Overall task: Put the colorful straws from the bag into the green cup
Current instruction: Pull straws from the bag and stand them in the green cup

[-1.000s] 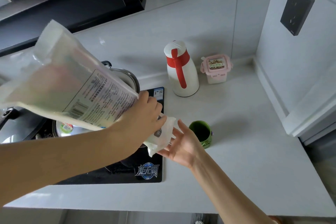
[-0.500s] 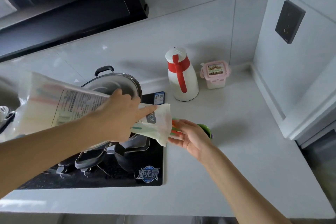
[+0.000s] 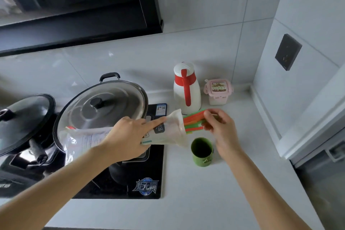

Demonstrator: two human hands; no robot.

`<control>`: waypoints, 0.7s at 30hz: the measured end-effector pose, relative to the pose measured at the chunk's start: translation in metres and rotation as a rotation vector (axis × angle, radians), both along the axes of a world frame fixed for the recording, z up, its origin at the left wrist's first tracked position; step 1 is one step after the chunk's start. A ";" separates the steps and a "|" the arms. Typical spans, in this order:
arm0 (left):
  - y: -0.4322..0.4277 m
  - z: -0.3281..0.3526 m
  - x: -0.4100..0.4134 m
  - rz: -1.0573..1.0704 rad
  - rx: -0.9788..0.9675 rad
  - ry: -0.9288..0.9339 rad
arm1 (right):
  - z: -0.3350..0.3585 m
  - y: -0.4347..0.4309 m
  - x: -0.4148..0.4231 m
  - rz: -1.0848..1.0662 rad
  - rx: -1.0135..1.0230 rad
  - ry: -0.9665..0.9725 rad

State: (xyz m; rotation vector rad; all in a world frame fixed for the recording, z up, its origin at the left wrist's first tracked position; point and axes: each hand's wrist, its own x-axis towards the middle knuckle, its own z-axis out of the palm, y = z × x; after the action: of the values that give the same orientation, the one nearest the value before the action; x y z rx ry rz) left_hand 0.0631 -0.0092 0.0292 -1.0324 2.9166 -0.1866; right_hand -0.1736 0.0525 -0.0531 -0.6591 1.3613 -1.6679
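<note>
Now, with the left hand (image 3: 130, 136) gripping the bag (image 3: 168, 132) and the right hand (image 3: 222, 127) pinching straws (image 3: 193, 120) half out of its mouth, just far of the green cup (image 3: 202, 152), a loose pinch could scatter them over the counter (image 3: 205, 201).

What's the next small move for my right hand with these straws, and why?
Probably draw the straws rightward until they clear the mouth of the bag, which the left hand grips. The right hand pinches their free ends, but their other ends sit inside the bag, and the green cup just below shows no straws yet.
</note>
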 end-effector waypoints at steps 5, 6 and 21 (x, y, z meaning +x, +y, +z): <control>0.005 -0.002 -0.003 -0.029 0.028 0.203 | 0.010 -0.002 -0.002 -0.025 -0.077 -0.318; 0.006 -0.004 -0.006 -0.033 0.031 0.210 | 0.013 -0.003 0.001 0.041 -0.032 -0.338; 0.025 -0.027 0.014 0.037 0.086 0.301 | 0.025 -0.033 -0.032 -0.113 -0.202 -0.906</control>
State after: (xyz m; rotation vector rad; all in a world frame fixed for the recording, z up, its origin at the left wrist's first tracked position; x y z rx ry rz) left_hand 0.0768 0.0157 0.0025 -1.1940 3.1301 0.1049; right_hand -0.2052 0.0190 -0.0280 0.1036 0.5859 -1.8585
